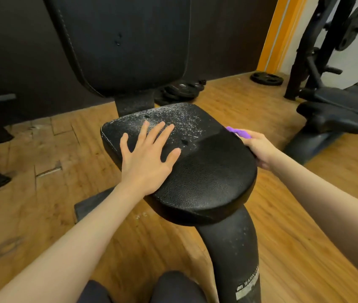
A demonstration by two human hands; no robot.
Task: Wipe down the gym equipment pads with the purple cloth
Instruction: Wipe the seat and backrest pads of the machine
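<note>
A black padded seat [206, 171] fills the middle of the view. Its far half is speckled with white droplets, while its near half looks dark and smooth. My left hand [147, 156] lies flat on the seat's left side with fingers spread. My right hand [259, 147] grips the purple cloth [237, 132] against the seat's right edge; most of the cloth is hidden in my fingers. Behind the seat rises the black back pad [125, 40], upright.
The seat's black post [235, 254] runs down toward my knees. Weight plates [180, 90] lie on the wooden floor behind the seat, and one more plate [266, 78] lies further right. Another bench [340, 112] and a plate rack [327, 40] stand at the right.
</note>
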